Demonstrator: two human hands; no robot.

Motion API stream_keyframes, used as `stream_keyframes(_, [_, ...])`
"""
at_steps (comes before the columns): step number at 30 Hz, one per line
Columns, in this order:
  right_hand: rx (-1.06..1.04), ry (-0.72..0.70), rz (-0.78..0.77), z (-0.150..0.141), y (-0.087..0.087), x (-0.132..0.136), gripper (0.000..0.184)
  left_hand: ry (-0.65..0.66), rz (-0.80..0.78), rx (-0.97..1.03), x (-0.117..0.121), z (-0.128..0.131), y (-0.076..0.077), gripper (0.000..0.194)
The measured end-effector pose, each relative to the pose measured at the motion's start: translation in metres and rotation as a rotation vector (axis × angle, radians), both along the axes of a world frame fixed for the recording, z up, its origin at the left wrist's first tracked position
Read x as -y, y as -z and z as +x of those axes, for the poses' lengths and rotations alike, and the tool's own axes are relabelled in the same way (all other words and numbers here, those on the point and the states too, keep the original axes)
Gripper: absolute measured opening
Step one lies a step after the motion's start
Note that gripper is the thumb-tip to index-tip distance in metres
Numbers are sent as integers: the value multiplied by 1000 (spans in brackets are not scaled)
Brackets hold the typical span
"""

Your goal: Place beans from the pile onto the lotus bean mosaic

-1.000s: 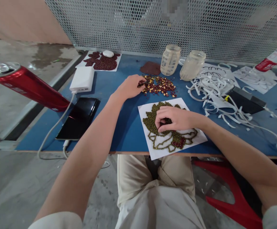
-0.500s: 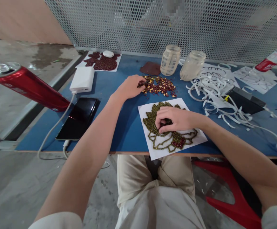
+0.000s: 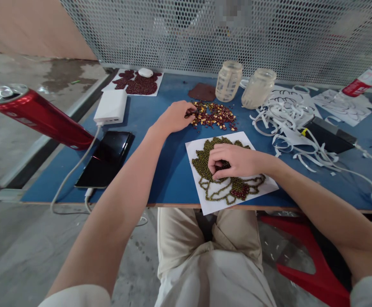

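A white sheet (image 3: pixel 271 183) with a picture made of green and dark red beans lies near the front edge of the blue table (image 3: pixel 160 162). My right hand (image 3: pixel 235 160) rests on the bean picture, fingers curled and pinched together on the beans; what it holds is too small to make out. My left hand (image 3: pixel 175 116) reaches to the left edge of a loose pile of mixed red and yellow beans (image 3: pixel 216 114), fingertips pinched at the pile.
Two glass jars (image 3: pixel 228 79) stand behind the pile, with a brown patch (image 3: pixel 201 91) beside them. White paper strips (image 3: pixel 288 119), a black box (image 3: pixel 328 134), a phone (image 3: pixel 107 157), a white power bank (image 3: pixel 111 106), another bean picture (image 3: pixel 138 83), a red can (image 3: pixel 35 115).
Almost nothing moved. My right hand shifted very slightly left on the bean picture. My left hand stays at the pile's edge.
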State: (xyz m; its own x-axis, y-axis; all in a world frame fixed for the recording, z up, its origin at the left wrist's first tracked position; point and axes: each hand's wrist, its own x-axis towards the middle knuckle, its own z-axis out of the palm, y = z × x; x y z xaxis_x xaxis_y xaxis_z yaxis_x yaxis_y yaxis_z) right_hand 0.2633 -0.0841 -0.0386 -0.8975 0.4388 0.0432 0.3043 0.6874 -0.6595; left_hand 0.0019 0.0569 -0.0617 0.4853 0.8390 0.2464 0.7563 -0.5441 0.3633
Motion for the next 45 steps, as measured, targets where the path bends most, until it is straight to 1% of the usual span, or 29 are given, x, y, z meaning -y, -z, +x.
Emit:
stream_keyframes(6, [34,5,9,-2,-1,0,20,-2,0,-11,0,0,-1,39])
stream_keyframes(9, [14,3,14,-1,-3,0,22,1,-9,0,-1,0,0,39])
stream_keyframes(11, [-36,40,9,2,-6,-1,24,4,-5,24,-2,-1,-1,37])
stream_keyframes(13, [-106,140,15,8,-8,-4,25,1,5,60,0,0,-4,34])
stream_keyframes(15, [-138,262,73,15,-6,-11,24,-10,13,93,3,0,-10,30])
stream_keyframes(17, [-110,335,184,21,-1,-21,23,-22,15,93,7,1,-17,23])
stream_keyframes(20, [-23,363,314,28,8,-35,20,-40,15,40,11,0,-24,15])
stream_keyframes(22, [2,376,345,30,12,-41,19,-58,16,0,13,-2,-26,14])
stream_keyframes(25, [-5,388,366,30,13,-42,20,-77,8,-56,14,-5,-27,16])
stream_keyframes(27, [-10,385,369,28,12,-41,21,-39,-14,-85,15,-7,-28,16])
stream_keyframes(31, [11,382,354,27,11,-39,19,78,-72,-110,12,-7,-28,19])
stream_keyframes(36, [33,387,348,26,11,-39,19,82,-110,-139,5,-8,-24,20])
stream_keyframes(39, [11,416,356,24,10,-36,18,71,-123,-144,7,-5,-23,18])
stream_keyframes(41, [-49,479,367,21,10,-34,16,107,-146,-76,12,1,-25,20])
stream_keyframes(43, [-139,567,367,18,9,-32,13,195,-191,49,21,11,-28,27])
stream_keyframes(45, [-230,648,358,15,9,-32,18,294,-264,162,30,23,-31,32])
